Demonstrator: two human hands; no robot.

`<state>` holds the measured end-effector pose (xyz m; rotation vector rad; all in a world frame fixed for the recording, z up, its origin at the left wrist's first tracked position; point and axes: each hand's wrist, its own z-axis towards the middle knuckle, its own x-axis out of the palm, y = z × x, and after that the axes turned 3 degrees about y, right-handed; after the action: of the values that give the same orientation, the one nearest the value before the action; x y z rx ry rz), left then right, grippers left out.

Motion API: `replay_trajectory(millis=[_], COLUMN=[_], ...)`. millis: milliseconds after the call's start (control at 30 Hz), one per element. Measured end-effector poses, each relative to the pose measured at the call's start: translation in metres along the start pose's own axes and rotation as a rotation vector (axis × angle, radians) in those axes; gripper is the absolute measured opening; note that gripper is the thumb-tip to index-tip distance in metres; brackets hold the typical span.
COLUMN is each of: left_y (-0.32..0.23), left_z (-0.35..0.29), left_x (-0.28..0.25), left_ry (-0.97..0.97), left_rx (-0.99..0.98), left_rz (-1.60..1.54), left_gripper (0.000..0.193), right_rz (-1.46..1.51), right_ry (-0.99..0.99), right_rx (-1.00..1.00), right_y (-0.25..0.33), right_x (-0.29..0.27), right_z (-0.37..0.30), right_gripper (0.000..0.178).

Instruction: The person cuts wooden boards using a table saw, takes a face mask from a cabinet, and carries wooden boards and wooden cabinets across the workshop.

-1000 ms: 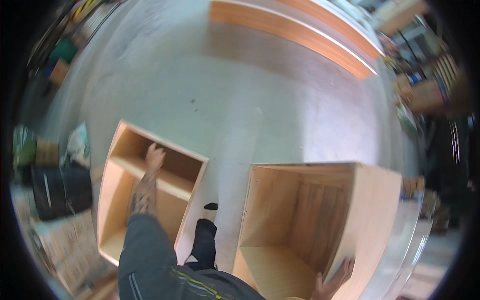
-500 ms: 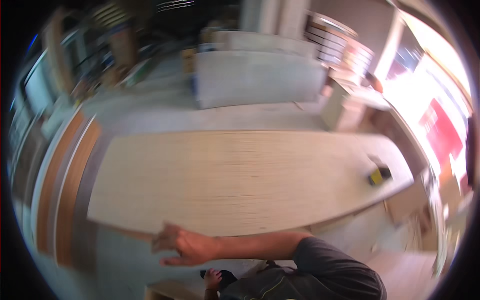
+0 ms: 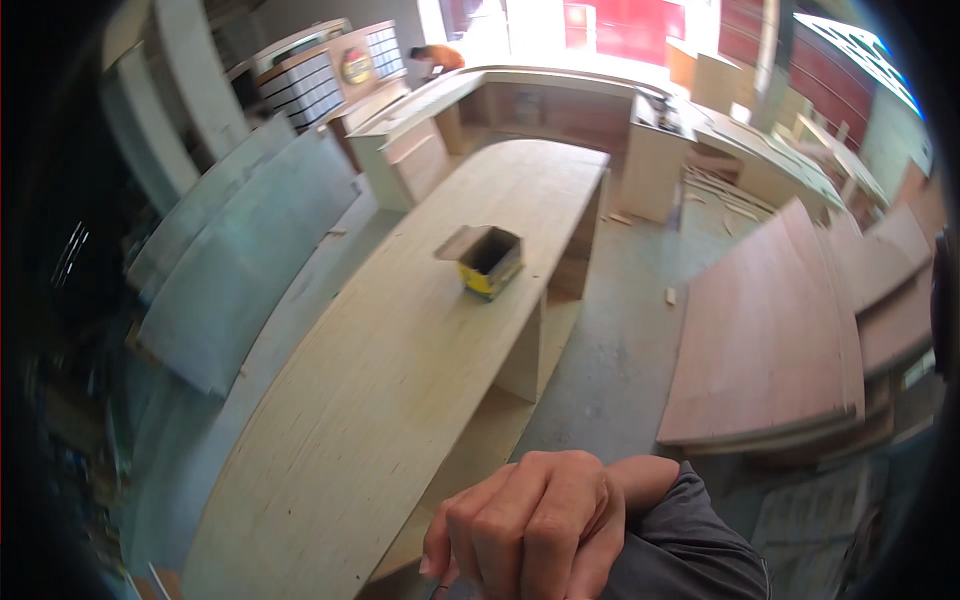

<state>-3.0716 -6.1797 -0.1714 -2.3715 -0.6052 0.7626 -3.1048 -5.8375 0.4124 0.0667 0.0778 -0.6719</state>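
Note:
My right hand (image 3: 530,525) is close in the lower middle, below the near edge of a long pale wooden panel top (image 3: 345,370). Its back faces up and the fingers curl under in a closed shape. The palm is hidden, so whether anything is in it cannot be made out. A grey sleeve (image 3: 690,535) covers the arm behind it. Farther along the panel stands a small yellow and black box (image 3: 490,265) with its flap raised and a dark inside. Open compartments (image 3: 515,365) show beneath the top. My left hand is out of view.
Large grey boards (image 3: 235,270) lean at the left. Stacked reddish plywood sheets (image 3: 765,340) lie at the right. Beyond are a wooden counter frame (image 3: 560,75), a cabinet (image 3: 655,160), wood scraps (image 3: 730,190) on the floor and another person in orange (image 3: 437,60).
The view has swung to the right, so the box now sits near the middle. My right hand has gone from stretched out with fingers apart to curled closed near my body.

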Motion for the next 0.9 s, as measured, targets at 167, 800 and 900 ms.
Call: replay_trajectory(millis=[167,800,900], left_y=[-0.029,-0.421,-0.532], left_z=[0.036,0.287,0.320], left_x=[0.012,0.152,0.197], left_ry=[0.225,0.398,0.346], left_rx=[0.185,0.118,0.243], left_rz=[0.327,0.232,0.284], left_gripper=[0.034,0.033,0.034], right_rz=[-0.277,-1.016,-1.092], right_ry=[-0.330,-0.602,-0.489], right_rx=[0.244,0.234,0.262], right_y=[0.063,0.444,0.487], right_x=[0.013,-0.142,-0.193], right_z=[0.002,0.017,0.008], right_gripper=[0.017,0.034,0.040])
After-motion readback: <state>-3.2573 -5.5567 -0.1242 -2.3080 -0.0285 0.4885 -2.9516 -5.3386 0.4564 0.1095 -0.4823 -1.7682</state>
